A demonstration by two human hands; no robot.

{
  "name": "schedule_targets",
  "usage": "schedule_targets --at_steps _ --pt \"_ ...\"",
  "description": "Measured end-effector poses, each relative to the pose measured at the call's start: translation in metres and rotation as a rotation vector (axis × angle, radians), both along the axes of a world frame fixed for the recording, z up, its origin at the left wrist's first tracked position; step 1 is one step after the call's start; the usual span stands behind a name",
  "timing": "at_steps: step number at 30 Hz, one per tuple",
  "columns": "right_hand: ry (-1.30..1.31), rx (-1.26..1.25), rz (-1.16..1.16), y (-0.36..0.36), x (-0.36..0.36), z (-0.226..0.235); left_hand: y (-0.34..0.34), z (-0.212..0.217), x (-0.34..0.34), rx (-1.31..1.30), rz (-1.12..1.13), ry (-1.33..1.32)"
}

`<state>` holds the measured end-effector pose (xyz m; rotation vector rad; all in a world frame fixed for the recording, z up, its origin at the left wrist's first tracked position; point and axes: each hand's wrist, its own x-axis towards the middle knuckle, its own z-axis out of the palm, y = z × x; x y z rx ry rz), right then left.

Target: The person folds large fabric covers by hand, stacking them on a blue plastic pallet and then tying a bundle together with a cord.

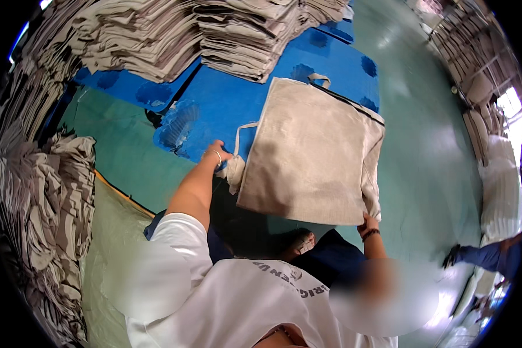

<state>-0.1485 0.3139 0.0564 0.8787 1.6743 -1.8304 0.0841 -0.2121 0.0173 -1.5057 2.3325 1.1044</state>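
Observation:
A beige cloth cover, flat and roughly square, lies partly on the blue table and hangs over its near edge. A dark strip runs along its far right edge, with a small cloth loop there. Another thin strap sticks out at its left side. My right hand is closed on the cover's near right corner. My left hand, with a bracelet at the wrist, is at the cover's left side, closed on a bunched bit of the cloth; its fingertips are partly hidden.
The blue table has dark worn patches. Tall stacks of folded beige cloth stand at its far side. More cloth piles rise at the left. Racks and wrapped bundles line the right, where another person's leg shows.

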Motion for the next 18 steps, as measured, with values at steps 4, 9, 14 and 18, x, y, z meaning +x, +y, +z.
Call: schedule_targets --at_steps 4,9,14,18 --pt "-0.012 0.18 0.011 0.004 0.013 0.024 0.079 0.013 -0.02 0.031 -0.208 -0.034" --pt "-0.017 0.207 0.07 0.004 0.005 0.007 0.067 0.001 -0.041 0.107 -0.524 -0.011" --pt "0.011 0.248 0.147 0.01 0.009 -0.004 -0.044 0.141 -0.006 0.461 -0.094 0.842" --pt "0.018 0.295 0.142 0.005 0.015 -0.006 -0.121 0.241 0.094 0.269 0.161 1.318"
